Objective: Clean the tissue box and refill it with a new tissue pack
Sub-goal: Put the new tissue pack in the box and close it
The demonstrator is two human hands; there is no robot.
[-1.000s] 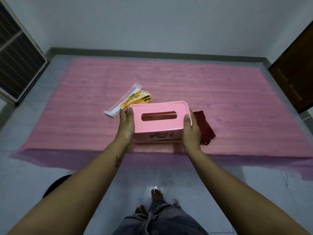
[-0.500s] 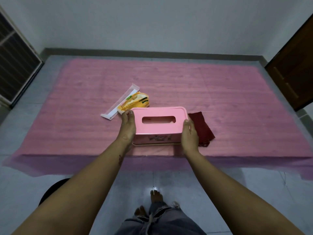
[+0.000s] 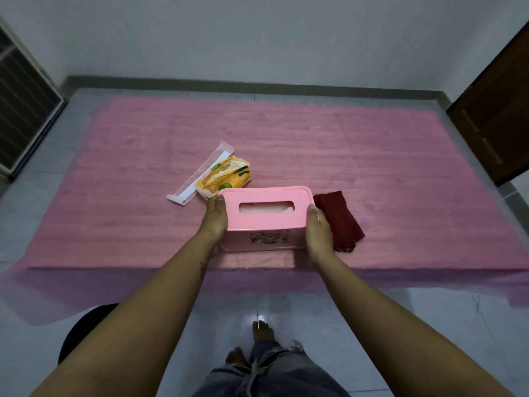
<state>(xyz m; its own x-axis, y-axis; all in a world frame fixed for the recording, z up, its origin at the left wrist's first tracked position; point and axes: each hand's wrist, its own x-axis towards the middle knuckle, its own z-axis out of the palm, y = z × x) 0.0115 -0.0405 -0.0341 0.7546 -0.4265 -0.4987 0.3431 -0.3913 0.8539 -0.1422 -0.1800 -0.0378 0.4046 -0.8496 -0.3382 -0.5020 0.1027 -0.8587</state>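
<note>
The tissue box (image 3: 264, 217) has come down onto the bench (image 3: 400, 173); left hand (image 3: 214, 219) and right hand (image 3: 318, 229) clamp its ends and should release evenly, leaving it level.

tissue box (image 3: 264, 222): pink, lid on, upright on the pink-covered surface near its front edge; white tissue seen through the slot.
tissue pack (image 3: 224, 179): yellow wrapper, opened, laid just far-left of the box.

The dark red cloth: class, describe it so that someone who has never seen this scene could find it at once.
Start at the pink mat covering the floor, then find the pink tissue box near its front edge. The dark red cloth lies flat just right of that box, beside the right hand. It is the only dark, folded fabric there.
</note>
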